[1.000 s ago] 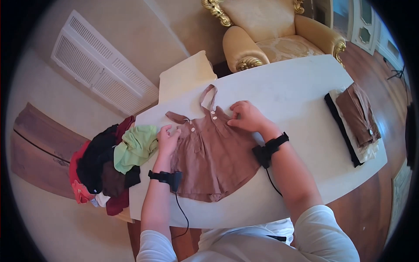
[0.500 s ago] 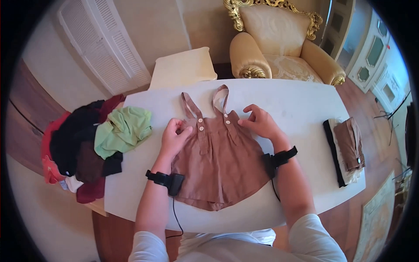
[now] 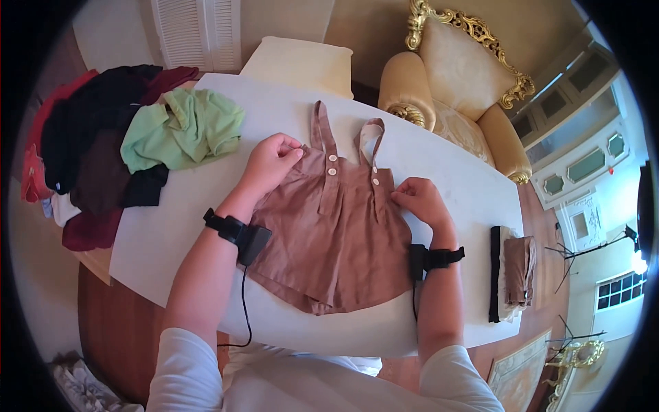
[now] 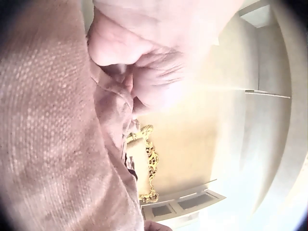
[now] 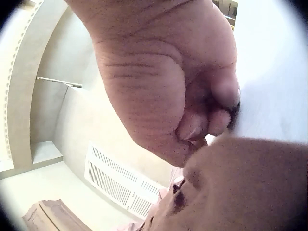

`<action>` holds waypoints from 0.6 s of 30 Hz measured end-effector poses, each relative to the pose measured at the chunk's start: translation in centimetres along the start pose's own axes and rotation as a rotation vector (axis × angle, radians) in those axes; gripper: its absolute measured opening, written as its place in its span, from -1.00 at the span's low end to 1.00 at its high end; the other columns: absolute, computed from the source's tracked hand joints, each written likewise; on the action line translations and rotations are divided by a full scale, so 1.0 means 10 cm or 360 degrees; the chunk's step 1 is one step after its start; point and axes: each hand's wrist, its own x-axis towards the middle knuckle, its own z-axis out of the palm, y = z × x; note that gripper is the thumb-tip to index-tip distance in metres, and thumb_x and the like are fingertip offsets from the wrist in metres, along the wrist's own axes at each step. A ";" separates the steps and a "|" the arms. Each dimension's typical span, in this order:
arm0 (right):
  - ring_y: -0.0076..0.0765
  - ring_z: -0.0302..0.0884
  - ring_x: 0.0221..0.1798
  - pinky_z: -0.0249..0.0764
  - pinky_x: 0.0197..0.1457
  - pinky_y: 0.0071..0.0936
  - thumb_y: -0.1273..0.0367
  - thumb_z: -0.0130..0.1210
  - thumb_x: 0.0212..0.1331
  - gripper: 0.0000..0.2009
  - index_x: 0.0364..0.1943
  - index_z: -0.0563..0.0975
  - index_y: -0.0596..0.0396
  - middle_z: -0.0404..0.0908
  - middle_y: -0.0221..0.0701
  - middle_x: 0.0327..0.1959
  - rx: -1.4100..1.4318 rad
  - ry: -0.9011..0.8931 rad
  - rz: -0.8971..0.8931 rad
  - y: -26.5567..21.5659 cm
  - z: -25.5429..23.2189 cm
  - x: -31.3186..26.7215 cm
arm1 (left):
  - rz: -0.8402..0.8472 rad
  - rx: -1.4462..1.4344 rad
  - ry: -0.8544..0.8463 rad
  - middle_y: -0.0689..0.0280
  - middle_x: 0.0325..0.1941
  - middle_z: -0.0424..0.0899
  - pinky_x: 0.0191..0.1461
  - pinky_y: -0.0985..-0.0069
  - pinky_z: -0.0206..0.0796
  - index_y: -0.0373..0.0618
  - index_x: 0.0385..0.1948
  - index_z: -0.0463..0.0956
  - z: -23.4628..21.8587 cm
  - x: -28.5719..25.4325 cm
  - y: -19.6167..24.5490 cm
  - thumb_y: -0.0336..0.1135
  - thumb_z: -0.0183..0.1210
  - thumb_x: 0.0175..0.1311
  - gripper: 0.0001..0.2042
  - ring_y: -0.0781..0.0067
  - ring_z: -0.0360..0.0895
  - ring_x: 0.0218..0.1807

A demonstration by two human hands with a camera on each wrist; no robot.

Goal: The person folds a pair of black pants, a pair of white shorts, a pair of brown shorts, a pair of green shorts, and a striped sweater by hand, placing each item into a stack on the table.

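Brown suspender shorts [image 3: 336, 240] lie spread on the white table, their two straps pointing to the far edge and white buttons at the strap ends. At the upper left corner of the shorts, my left hand [image 3: 271, 161] pinches the cloth between thumb and fingers. In the left wrist view, the fabric runs up into the left hand's grip [image 4: 144, 43]. My right hand [image 3: 424, 200] pinches the upper right side edge, its fingers curled. The right wrist view shows the right hand [image 5: 159, 82] with its fingertips on the brown cloth.
A crumpled green garment [image 3: 185, 130] and a heap of dark and red clothes [image 3: 89, 158] lie at the table's left. A folded stack of clothes [image 3: 511, 275] sits near the right edge. Beyond the white table [image 3: 453, 165] stand a cream side table [image 3: 295, 65] and a gold armchair [image 3: 460, 117].
The head view has turned. My left hand has shifted up to the shorts' upper left corner and pinches it. My right hand's spread fingers have curled in at the right edge.
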 end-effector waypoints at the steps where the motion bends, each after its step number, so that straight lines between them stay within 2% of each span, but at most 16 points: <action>1: -0.65 0.47 -0.45 0.41 -0.37 -0.52 0.33 0.39 0.17 -0.81 -0.36 0.69 0.21 0.63 -0.53 -0.53 0.0021 -0.0008 -0.0019 0.00 -0.01 0.00 | 0.0044 0.0120 0.0069 0.27 -0.26 0.78 -0.13 0.47 0.51 -0.22 -0.14 0.65 -0.01 0.00 0.00 -0.36 0.29 0.41 -0.85 0.50 0.67 -0.25; 5: -0.66 0.49 -0.43 0.42 -0.35 -0.54 0.36 0.36 0.14 -0.83 -0.39 0.67 0.21 0.63 -0.53 -0.52 0.0051 -0.0178 0.0030 0.01 -0.05 -0.02 | 0.0182 0.0373 0.0265 0.20 -0.33 0.77 -0.20 0.44 0.49 -0.18 -0.17 0.65 -0.04 -0.02 0.01 -0.34 0.28 0.40 -0.87 0.42 0.66 -0.34; 7: -0.65 0.50 -0.43 0.43 -0.36 -0.54 0.36 0.35 0.14 -0.83 -0.41 0.66 0.20 0.63 -0.52 -0.52 0.0069 -0.0226 0.0049 0.03 -0.08 -0.02 | 0.0257 0.0556 0.0331 0.18 -0.37 0.75 -0.23 0.42 0.47 -0.18 -0.18 0.65 -0.03 -0.06 0.16 -0.31 0.27 0.40 -0.86 0.39 0.66 -0.38; 10: -0.63 0.51 -0.46 0.44 -0.38 -0.53 0.36 0.33 0.15 -0.83 -0.43 0.65 0.19 0.63 -0.49 -0.53 0.0101 -0.0235 0.0023 0.06 -0.08 0.00 | 0.0256 0.0482 0.0309 0.21 -0.48 0.70 -0.30 0.41 0.43 -0.19 -0.19 0.65 0.05 -0.12 0.37 -0.27 0.26 0.43 -0.83 0.44 0.60 -0.46; 14: -0.63 0.49 -0.52 0.39 -0.46 -0.56 0.33 0.32 0.21 -0.82 -0.40 0.64 0.16 0.61 -0.50 -0.55 0.0187 -0.0166 0.0062 0.04 -0.08 -0.02 | 0.0166 0.0412 -0.0177 0.31 -0.57 0.61 -0.38 0.45 0.34 -0.23 -0.31 0.64 0.24 -0.26 0.60 -0.19 0.29 0.44 -0.75 0.58 0.44 -0.52; 17: -0.65 0.45 -0.57 0.33 -0.51 -0.59 0.31 0.30 0.26 -0.81 -0.36 0.63 0.14 0.60 -0.52 -0.56 0.0279 0.0001 0.0031 0.13 -0.02 0.04 | 0.0118 0.0469 -0.0332 0.32 -0.58 0.60 -0.36 0.44 0.33 -0.25 -0.35 0.64 0.35 -0.32 0.62 -0.17 0.30 0.43 -0.71 0.57 0.44 -0.52; 18: -0.66 0.44 -0.58 0.31 -0.53 -0.60 0.30 0.30 0.28 -0.81 -0.35 0.63 0.14 0.60 -0.53 -0.56 0.0332 0.0096 0.0017 0.17 0.02 0.06 | -0.0030 0.0378 -0.0393 0.33 -0.57 0.62 -0.40 0.48 0.34 -0.24 -0.29 0.63 0.37 -0.33 0.64 -0.17 0.27 0.46 -0.73 0.58 0.47 -0.53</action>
